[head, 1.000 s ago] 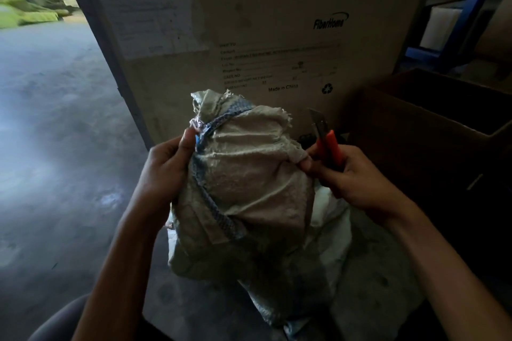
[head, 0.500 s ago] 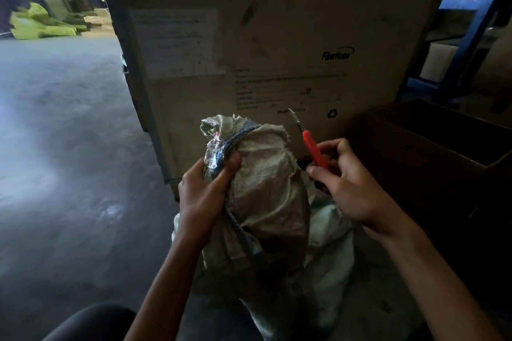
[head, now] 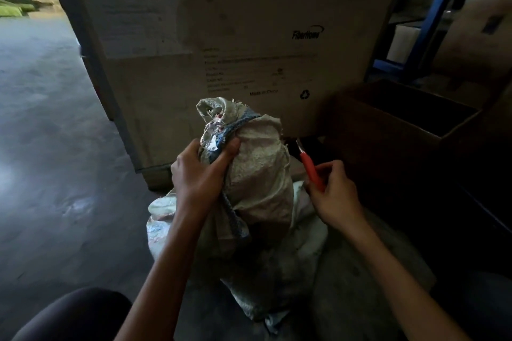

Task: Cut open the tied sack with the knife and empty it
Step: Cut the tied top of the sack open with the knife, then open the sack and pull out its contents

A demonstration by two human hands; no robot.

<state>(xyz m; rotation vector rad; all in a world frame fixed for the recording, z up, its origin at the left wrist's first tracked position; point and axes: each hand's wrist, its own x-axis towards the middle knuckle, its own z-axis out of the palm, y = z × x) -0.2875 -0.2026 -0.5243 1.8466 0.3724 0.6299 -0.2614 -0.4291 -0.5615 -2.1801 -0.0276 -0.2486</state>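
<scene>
A pale woven sack (head: 257, 180) stands upright in front of me, its neck bunched and tied with a blue band (head: 238, 124). My left hand (head: 198, 171) grips the sack just below the tied neck, thumb pressed on the band. My right hand (head: 335, 196) holds a red-handled knife (head: 310, 166) to the right of the sack, its short blade pointing up and left, a little apart from the cloth. More pale sacking (head: 304, 243) lies bunched under and behind the sack.
A large cardboard crate (head: 235, 36) stands close behind the sack. An open brown box (head: 401, 130) sits at the right, with a blue rack (head: 432, 14) beyond it. Bare concrete floor (head: 50, 147) spreads to the left. My dark-clad knee (head: 72, 315) shows at the bottom left.
My left hand moved from the sack's left side up onto the neck and now grips it. My right hand came off the sack, and the knife dropped lower beside it.
</scene>
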